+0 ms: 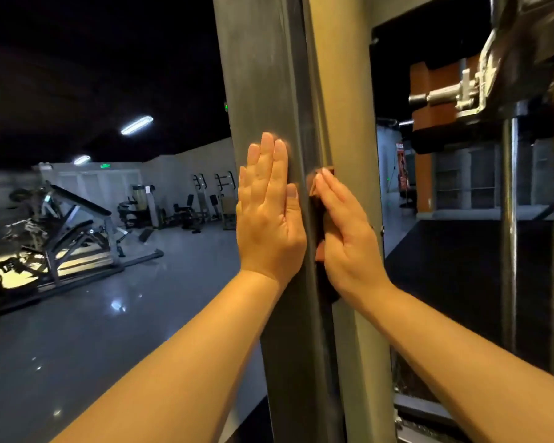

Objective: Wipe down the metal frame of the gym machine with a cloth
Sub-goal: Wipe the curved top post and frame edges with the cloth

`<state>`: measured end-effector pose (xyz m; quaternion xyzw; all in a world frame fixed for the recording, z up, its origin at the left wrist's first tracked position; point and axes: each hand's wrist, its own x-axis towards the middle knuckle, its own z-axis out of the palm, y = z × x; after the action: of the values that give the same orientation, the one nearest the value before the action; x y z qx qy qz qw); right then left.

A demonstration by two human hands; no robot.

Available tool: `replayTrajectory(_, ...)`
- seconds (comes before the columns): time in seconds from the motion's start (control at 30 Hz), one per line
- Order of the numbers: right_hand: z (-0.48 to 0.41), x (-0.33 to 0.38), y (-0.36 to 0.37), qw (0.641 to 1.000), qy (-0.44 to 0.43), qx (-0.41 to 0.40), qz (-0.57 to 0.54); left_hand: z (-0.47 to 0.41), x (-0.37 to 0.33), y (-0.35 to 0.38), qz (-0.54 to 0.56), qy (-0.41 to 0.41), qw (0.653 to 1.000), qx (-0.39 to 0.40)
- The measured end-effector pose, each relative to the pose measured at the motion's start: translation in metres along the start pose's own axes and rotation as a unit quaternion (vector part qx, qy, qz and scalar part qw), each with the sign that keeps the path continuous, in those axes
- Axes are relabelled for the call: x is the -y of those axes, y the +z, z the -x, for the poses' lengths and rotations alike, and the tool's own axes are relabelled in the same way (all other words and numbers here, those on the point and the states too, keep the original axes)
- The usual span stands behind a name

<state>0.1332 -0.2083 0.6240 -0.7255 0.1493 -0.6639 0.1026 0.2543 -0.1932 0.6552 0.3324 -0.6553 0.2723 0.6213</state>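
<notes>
A tall grey metal upright of the gym machine frame (263, 75) fills the middle of the view. My left hand (269, 219) lies flat against its left face, fingers straight and pointing up. My right hand (343, 238) presses a dark brown cloth (317, 190) against the frame's right side with straight fingers. Most of the cloth is hidden under that hand; only its upper edge and a dark fold below the palm show.
To the right hang chrome guide rods (509, 225) and a metal pin fitting (451, 91) of the machine. On the left, a glossy grey floor (93, 314) runs back to incline benches (74, 228) and other machines along the far wall.
</notes>
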Motion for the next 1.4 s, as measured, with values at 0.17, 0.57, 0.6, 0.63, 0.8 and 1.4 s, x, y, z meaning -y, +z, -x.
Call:
replayTrajectory(0.17,-0.016,0.009,-0.001,1.000,-0.002,-0.004,-0.012,0.049,0.001,-0.004,0.015,-0.020,0.999,0.039)
replayTrajectory(0.57,0.057,-0.008,0.004,1.000,0.003,0.003,0.003,0.054,0.004,0.000,-0.003,-0.005,1.000,0.013)
replayTrajectory(0.6,0.054,-0.009,0.004,1.000,0.008,-0.007,-0.005,0.053,0.004,0.000,-0.003,-0.005,1.000,0.014)
replayTrajectory(0.63,0.057,-0.010,0.004,1.000,0.007,-0.008,-0.008,0.053,0.004,0.000,-0.002,-0.005,1.000,0.014)
replayTrajectory(0.8,0.121,-0.027,0.008,0.999,-0.016,0.016,0.046,0.055,0.003,0.001,0.004,-0.013,1.000,0.011)
replayTrajectory(1.4,0.084,-0.013,0.007,0.998,-0.032,0.014,0.053,0.056,0.004,0.003,0.006,-0.010,1.000,0.003)
